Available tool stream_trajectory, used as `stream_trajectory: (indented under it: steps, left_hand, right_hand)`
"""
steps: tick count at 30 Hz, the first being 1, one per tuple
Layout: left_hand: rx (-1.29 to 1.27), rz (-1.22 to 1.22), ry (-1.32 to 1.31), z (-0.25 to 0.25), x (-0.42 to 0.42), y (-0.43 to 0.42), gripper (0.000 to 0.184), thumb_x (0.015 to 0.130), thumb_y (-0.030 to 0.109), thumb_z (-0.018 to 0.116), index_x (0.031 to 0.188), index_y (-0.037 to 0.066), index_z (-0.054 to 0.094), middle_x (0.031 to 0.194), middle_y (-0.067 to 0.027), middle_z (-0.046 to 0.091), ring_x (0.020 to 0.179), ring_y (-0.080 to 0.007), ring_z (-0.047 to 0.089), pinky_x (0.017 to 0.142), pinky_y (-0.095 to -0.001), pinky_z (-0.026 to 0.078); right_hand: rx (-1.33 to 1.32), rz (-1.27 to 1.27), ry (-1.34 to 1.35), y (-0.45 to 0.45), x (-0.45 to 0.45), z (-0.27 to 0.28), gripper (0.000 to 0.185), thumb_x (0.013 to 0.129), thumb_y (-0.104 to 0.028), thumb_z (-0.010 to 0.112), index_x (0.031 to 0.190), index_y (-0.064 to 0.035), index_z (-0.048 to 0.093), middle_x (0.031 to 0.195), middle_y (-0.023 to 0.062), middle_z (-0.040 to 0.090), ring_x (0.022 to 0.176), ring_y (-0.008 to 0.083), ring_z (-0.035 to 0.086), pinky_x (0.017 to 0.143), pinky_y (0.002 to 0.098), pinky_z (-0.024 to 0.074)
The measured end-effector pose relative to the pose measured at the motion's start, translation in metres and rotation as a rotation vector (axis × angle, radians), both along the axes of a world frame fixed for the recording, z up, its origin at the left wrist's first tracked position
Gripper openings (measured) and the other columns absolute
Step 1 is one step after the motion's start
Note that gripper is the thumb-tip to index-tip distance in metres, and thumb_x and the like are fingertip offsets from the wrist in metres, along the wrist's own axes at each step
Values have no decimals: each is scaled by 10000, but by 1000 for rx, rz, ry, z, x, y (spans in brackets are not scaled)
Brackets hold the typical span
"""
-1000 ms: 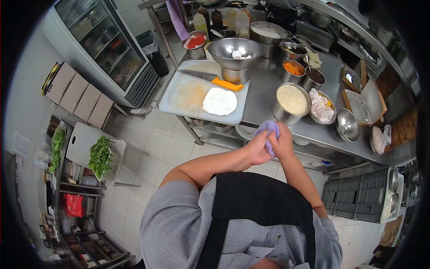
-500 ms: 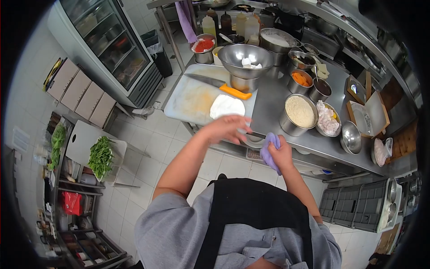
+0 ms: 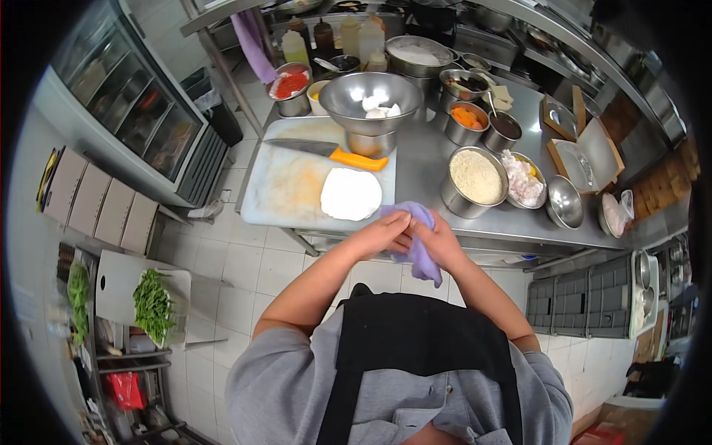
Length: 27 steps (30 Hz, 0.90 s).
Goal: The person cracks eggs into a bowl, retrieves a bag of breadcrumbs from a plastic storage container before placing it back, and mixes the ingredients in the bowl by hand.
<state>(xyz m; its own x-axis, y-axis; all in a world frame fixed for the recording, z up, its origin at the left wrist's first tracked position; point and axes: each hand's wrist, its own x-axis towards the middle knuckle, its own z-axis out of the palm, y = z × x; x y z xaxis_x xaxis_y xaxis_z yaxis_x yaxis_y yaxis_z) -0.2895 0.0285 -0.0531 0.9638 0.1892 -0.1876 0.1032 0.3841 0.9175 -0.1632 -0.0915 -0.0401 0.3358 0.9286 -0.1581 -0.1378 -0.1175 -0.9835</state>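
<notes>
A purple cloth [image 3: 423, 261] is bunched between my two hands, in front of the counter edge. My left hand [image 3: 382, 234] closes on its left side, fingers curled into the folds. My right hand [image 3: 439, 242] grips the cloth from the right. Just beyond my left hand, a flat white rounded piece [image 3: 351, 194], its kind unclear, lies on the white cutting board [image 3: 259, 194]. Behind it a knife with an orange handle [image 3: 359, 159] rests across the board. A steel mixing bowl [image 3: 334, 104] with white pieces inside sits on top of a smaller metal container [image 3: 371, 142].
Right of the board stand a pot of pale crumbs [image 3: 475, 178], a bowl of whitish pieces [image 3: 523, 182] and an empty steel bowl [image 3: 565, 202]. Sauce bottles [image 3: 350, 37] line the back. Leafy greens [image 3: 153, 304] lie on a side table at left.
My left hand, stretched out and empty before, has come to the cloth and closed on it. My right hand has moved slightly left with the cloth. The view has shifted right.
</notes>
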Motion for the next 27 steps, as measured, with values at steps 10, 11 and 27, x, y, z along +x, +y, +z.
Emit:
stream_trajectory:
  steps: [10, 11, 27]
  left_hand:
    - [849, 967, 174, -39, -75, 106, 203, 878, 58, 542, 1075, 65, 594, 958, -75, 587, 779, -146, 570, 715, -249, 478]
    - [848, 980, 189, -38, -77, 114, 203, 878, 58, 542, 1075, 65, 594, 958, -75, 587, 779, -146, 570, 715, -249, 478]
    - [1815, 270, 829, 6, 15, 172, 239, 864, 162, 514, 1083, 176, 609, 1115, -94, 523, 1039, -254, 533, 816, -383, 482]
  right_hand:
    - [-252, -62, -1276, 49, 18, -77, 583, 836, -276, 562, 1343, -58, 373, 1412, 160, 337, 1312, 350, 290, 1051, 529, 244]
    - [-244, -43, -1272, 53, 13, -77, 583, 836, -276, 562, 1343, -58, 373, 1412, 160, 337, 1312, 350, 290, 1051, 529, 244]
    - [-244, -122, -1459, 57, 9, -75, 561, 807, -316, 549, 1301, -77, 432, 1393, 126, 368, 1314, 340, 300, 1041, 545, 250]
